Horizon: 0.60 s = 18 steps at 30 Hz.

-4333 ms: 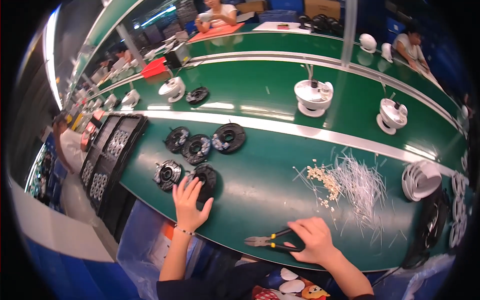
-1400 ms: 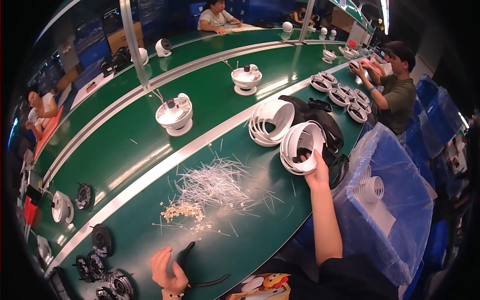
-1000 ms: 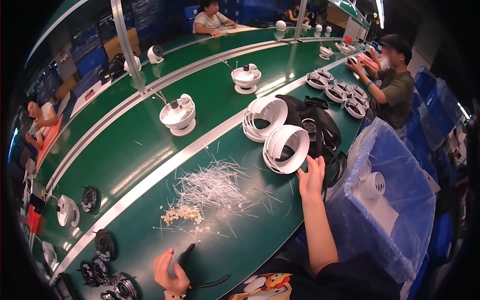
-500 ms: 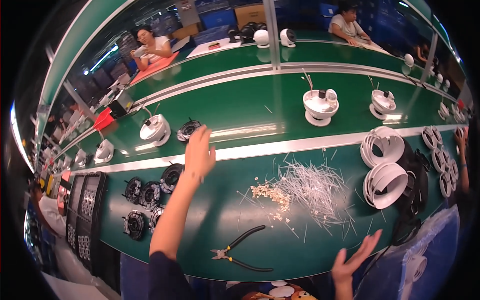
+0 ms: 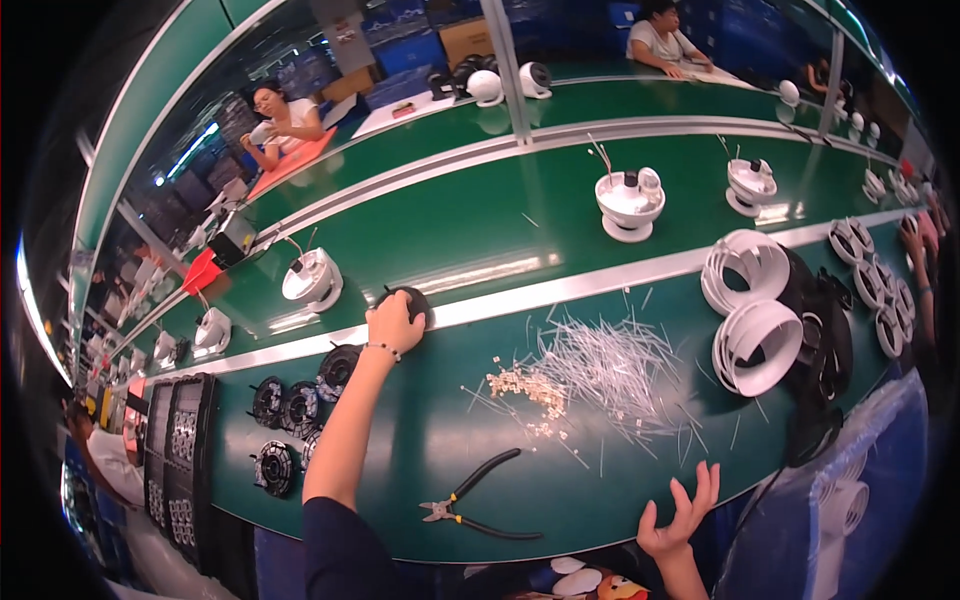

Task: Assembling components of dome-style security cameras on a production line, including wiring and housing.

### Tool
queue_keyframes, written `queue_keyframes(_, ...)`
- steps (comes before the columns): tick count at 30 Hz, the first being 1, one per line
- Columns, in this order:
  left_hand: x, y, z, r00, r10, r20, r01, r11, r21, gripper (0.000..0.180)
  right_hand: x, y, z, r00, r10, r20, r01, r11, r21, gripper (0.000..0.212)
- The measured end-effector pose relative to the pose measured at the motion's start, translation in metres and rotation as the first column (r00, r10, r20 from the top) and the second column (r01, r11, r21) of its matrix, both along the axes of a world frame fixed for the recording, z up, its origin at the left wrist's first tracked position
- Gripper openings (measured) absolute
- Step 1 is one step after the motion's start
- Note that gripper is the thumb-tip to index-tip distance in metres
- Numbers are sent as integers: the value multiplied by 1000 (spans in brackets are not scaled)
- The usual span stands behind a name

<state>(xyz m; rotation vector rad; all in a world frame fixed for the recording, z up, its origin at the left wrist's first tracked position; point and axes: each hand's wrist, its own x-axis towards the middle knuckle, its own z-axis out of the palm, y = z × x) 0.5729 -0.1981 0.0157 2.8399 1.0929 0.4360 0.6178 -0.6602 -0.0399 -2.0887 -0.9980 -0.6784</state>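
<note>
My left hand (image 5: 394,322) is closed on a black round plastic part (image 5: 418,303) at the white rail along the belt's near edge; the hand hides much of the part. Near the table's front edge, my right hand (image 5: 680,515) is raised palm up, fingers apart, holding nothing. Similar black round parts (image 5: 300,408) lie in a group left of my left forearm. Between my arms lie cutting pliers (image 5: 470,502) with black handles, their jaws apart. Beyond them are a heap of thin white strips (image 5: 620,375) and small cream-coloured pieces (image 5: 530,388).
White bowl-shaped housings on stands (image 5: 630,205) sit along the green belt (image 5: 480,220). White rings (image 5: 757,347) and a dark bundle (image 5: 825,360) stand at the right. A black tray (image 5: 180,460) is at the left end. Other people work across the belt and at both sides.
My left hand has closed on the black round part and brought it from the belt nearer to me, onto the rail. My right hand has turned, its fingers now more upright. The view has shifted slightly.
</note>
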Motion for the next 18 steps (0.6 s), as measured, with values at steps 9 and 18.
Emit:
queue_keyframes(9, -65, -76, 19, 931, -150, -334, 164, 986, 15, 43, -14, -80, 66, 990, -136, 37, 130, 982, 139, 30)
queue_keyframes(18, -79, -133, 80, 926, -346, -153, 373, 764, 527, 29, 52, -322, 193, 653, -716, 246, 752, 572, -328, 28)
